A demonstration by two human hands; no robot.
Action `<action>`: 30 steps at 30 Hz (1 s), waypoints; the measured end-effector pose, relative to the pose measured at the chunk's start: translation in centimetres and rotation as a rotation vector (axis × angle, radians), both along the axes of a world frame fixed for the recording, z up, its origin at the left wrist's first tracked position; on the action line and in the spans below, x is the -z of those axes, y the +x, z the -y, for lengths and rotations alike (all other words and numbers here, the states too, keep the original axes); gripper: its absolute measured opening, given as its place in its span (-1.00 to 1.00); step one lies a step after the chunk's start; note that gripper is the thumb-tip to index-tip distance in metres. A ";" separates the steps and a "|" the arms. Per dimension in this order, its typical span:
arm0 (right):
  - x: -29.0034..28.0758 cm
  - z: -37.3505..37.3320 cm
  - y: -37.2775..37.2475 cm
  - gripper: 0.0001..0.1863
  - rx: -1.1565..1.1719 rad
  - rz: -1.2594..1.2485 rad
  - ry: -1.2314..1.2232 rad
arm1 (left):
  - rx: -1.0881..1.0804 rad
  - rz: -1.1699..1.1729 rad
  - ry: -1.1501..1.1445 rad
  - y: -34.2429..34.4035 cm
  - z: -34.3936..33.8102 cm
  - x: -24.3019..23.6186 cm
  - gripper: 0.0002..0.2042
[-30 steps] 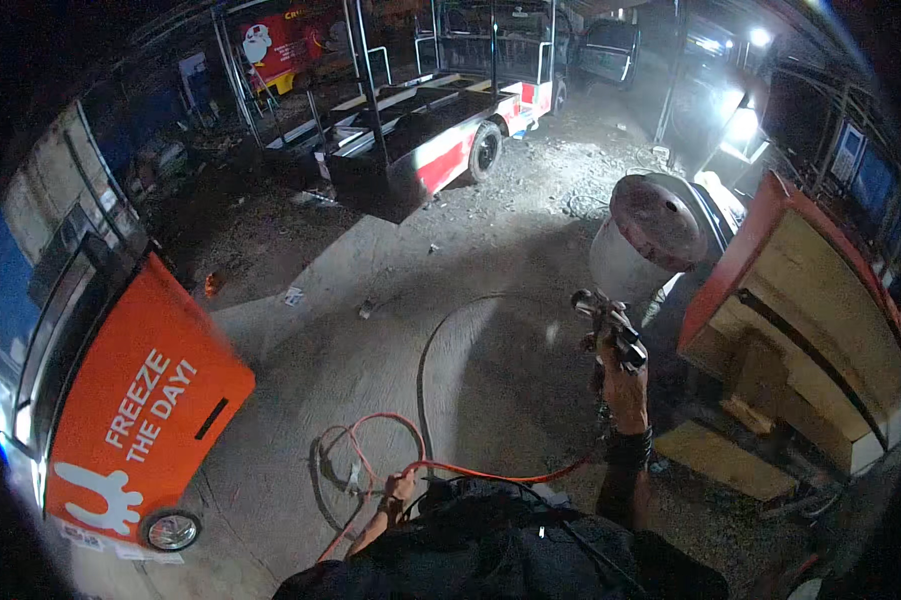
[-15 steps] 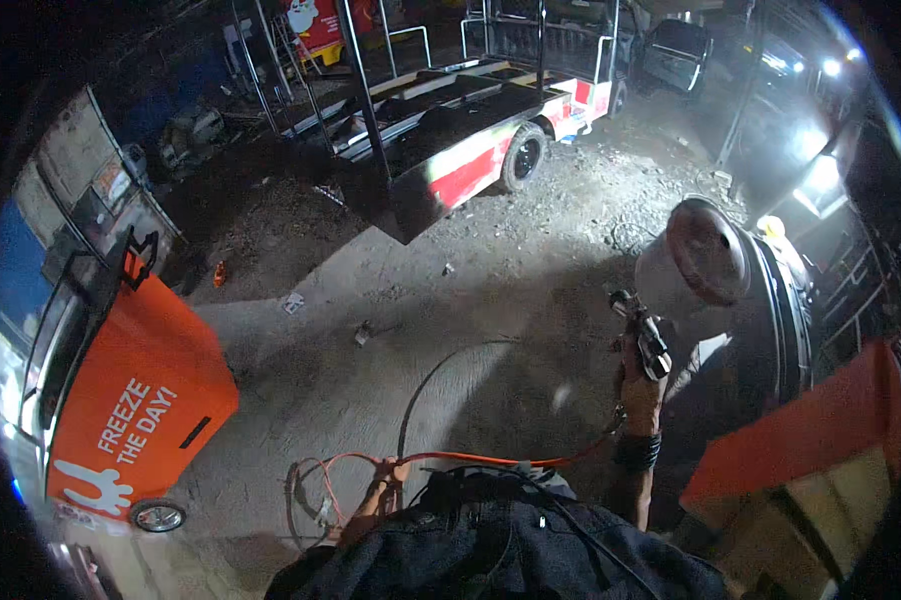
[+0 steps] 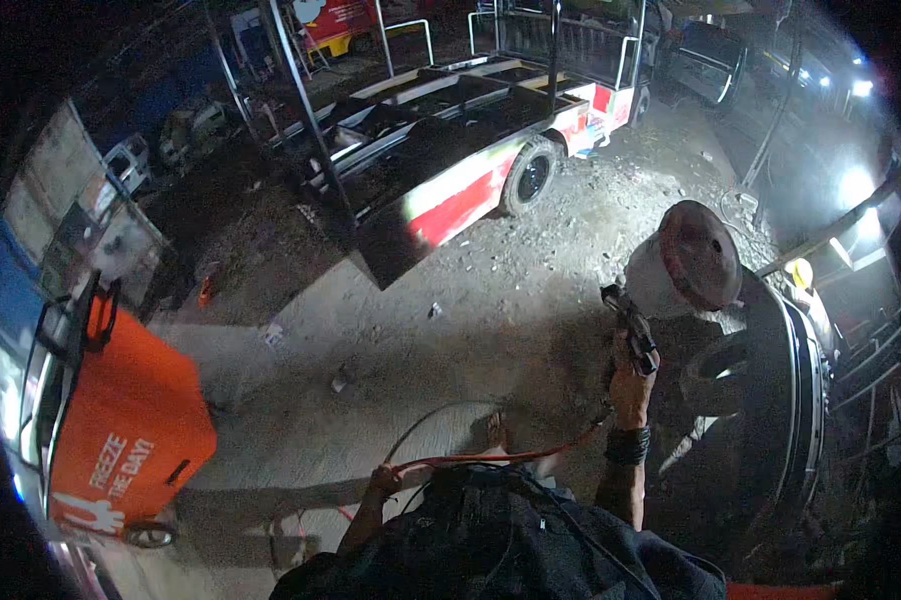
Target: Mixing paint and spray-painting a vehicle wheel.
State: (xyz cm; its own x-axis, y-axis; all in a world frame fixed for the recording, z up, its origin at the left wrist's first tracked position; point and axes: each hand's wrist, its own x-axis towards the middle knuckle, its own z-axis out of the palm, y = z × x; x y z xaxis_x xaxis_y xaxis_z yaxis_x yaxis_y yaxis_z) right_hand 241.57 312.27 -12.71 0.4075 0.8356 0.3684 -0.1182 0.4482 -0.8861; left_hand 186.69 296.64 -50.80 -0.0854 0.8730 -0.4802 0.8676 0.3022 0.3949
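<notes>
Two closed grips: with your right hand (image 3: 631, 376) round the spray gun (image 3: 630, 325) at right, hold that cup (image 3: 670, 265) level imo, and let your left hand (image 3: 384, 480) guide the red hose (image 3: 500, 459), near left.

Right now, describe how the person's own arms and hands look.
The left hand and right hand are both human and ungloved. A dark band circles the right wrist; both forearms show bare skin, with dark clothing nearer the body. Finer markings are too dim to tell.
</notes>
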 end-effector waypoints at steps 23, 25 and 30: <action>-4.2 -47.9 15.6 -0.68 -0.104 0.109 -0.384 | 0.245 0.697 -0.241 21.2 -52.7 -6.7 -0.49; -5.8 -50.9 18.7 -0.68 -0.073 0.109 -0.469 | 0.198 0.644 -0.240 32.4 -61.1 -14.7 -0.48; -8.3 -58.7 22.4 -0.67 -0.173 0.109 -0.563 | 0.495 1.696 -0.204 49.0 -74.9 -27.7 -0.24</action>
State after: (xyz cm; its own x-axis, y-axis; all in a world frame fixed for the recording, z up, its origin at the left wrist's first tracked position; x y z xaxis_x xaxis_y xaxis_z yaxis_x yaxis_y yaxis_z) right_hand 263.97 370.92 -4.44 0.2325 0.9654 -0.1181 -0.0428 -0.1112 -0.9929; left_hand 235.74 371.58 -23.07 0.7990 0.5816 0.1526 -0.3960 0.3180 0.8614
